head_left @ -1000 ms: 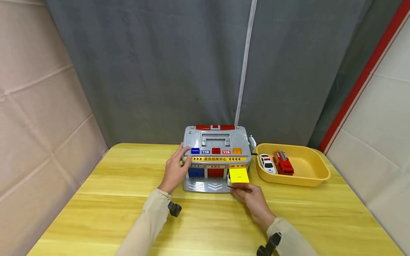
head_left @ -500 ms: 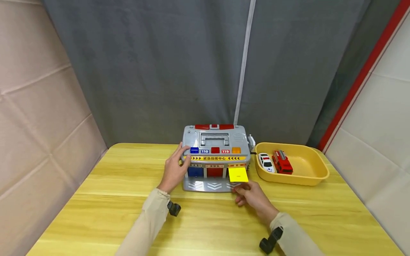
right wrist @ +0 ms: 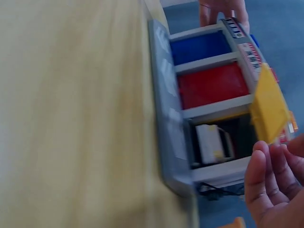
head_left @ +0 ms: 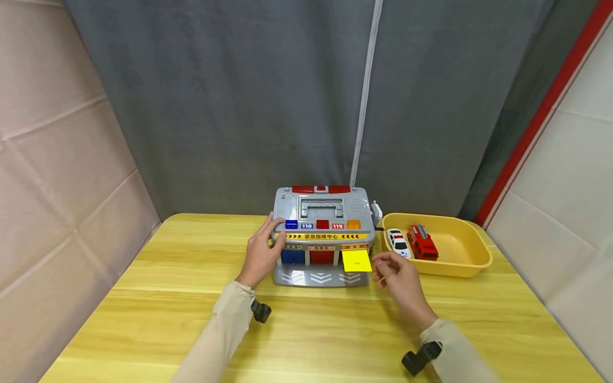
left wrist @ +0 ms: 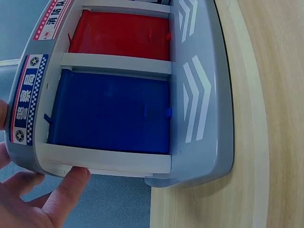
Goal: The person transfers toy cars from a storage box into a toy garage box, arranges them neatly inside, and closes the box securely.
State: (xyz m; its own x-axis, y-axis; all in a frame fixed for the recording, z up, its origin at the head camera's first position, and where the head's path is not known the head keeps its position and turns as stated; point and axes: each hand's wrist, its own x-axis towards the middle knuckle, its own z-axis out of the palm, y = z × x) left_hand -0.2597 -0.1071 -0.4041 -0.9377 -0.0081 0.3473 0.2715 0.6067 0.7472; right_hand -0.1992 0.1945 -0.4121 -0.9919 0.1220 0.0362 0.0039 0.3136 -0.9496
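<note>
My left hand [head_left: 261,255] holds the left end of a grey toy rescue station [head_left: 287,207], thumb at the front and fingers reaching round the corner. The station's blue door [left wrist: 111,111] and red door [left wrist: 123,35] are down. Its yellow door [head_left: 356,261] sticks out, raised, at the right bay. Inside that bay sits a small white toy vehicle [right wrist: 209,143], partly hidden. My right hand [head_left: 399,279] is just right of the yellow door, fingers loosely bent and holding nothing. In the right wrist view its fingertips are close to the door's edge; contact cannot be told.
A yellow bin [head_left: 460,244] stands right of the station, holding a white toy police car [head_left: 398,243] and a red toy fire engine [head_left: 422,243]. A wood-grain table [head_left: 316,330] lies beneath, with a grey curtain [head_left: 239,106] behind.
My right hand has let go of the white vehicle, now inside the right bay, then drawn back and moved right and up beside the yellow door. The left hand stays on the station.
</note>
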